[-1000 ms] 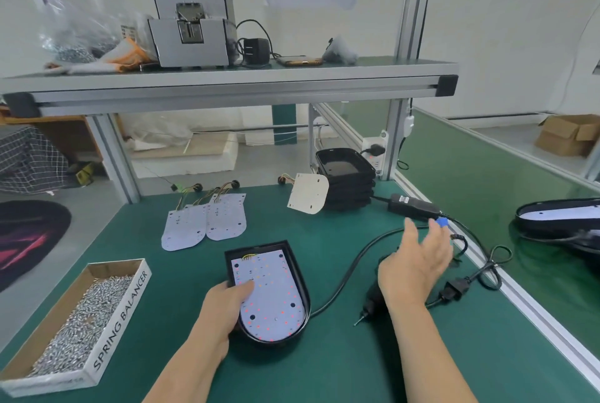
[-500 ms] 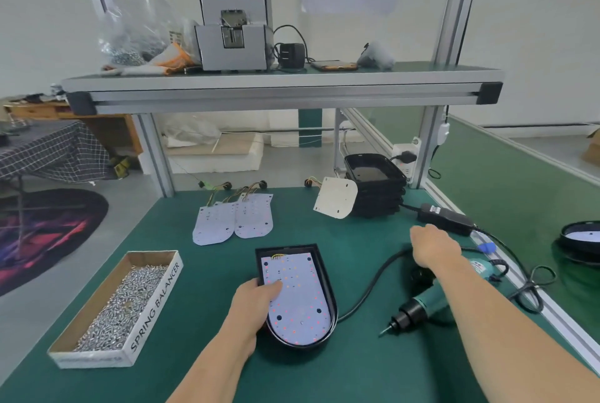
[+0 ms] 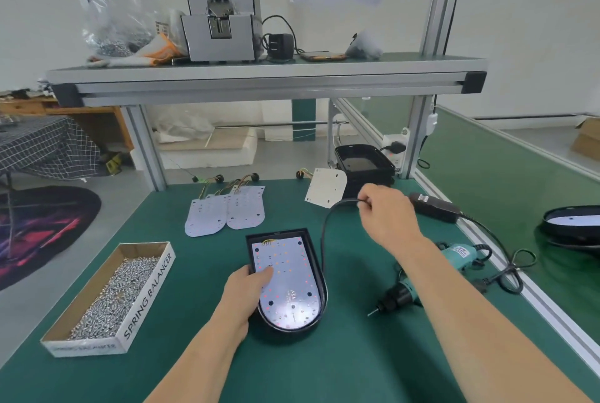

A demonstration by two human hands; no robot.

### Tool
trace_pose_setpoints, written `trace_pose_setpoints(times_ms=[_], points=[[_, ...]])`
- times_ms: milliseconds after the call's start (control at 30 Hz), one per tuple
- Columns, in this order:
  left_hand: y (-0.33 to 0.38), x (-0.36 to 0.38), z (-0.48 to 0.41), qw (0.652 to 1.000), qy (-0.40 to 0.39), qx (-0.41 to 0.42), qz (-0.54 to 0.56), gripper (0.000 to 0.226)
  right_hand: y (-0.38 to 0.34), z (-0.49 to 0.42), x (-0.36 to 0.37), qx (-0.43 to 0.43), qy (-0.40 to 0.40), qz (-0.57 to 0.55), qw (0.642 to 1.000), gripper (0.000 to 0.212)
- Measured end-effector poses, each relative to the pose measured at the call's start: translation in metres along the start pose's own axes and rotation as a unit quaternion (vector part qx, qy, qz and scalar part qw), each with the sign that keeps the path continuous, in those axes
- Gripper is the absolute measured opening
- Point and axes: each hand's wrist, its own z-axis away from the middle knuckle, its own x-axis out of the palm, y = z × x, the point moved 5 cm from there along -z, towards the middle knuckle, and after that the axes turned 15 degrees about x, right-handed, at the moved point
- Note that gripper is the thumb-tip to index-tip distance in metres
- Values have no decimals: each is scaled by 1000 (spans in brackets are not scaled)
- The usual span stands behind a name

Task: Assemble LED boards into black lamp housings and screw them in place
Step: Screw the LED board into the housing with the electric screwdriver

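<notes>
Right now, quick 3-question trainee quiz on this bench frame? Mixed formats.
1. True or false: the left hand rests on the LED board seated in the black lamp housing.
2. What does the right hand hold? A) the teal screwdriver B) the black cable C) a screw
3. Fill in: the box of screws is printed SPRING ____.

Key
1. True. Fingers lie on the board's left edge.
2. B. The black cable is pinched in the fingers; the teal screwdriver lies on the green mat untouched.
3. BALANCER.
</notes>
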Motion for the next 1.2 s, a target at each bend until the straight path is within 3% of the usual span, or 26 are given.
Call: trace_pose_setpoints(times_ms=[67,133,267,367,500,600,667,833,1100,1200], points=[[0,0,1,1000,2,2,14,12,-12,14,8,72,-79,-101,989,17],[0,0,2,1000,3,7,23,13,-18,36,25,135,-174,-203,954,25],[1,9,4,999,-4,21,44,12,-26,74,51,142,-277,-167,935,45],[5,20,5,998,-22,49,36,14,-28,85,58,95,-310,-111,939,24],[10,29,5,995,-59,74,7,27,-18,83,50,129,-342,-214,906,22],[9,30,4,999,-16,47,19,58,-9,82,42,148,-321,-260,898,20],[6,26,3,997,50,55,33,64,-1,81,39,165,-305,-286,893,19],[-10,29,1,974,35,175,-139,55,22,75,12,199,-274,-371,865,18],[-14,29,-11,967,34,187,-171,45,76,43,-58,208,-191,-455,844,28],[-14,28,-14,964,37,191,-181,44,102,34,-83,206,-148,-466,848,21]])
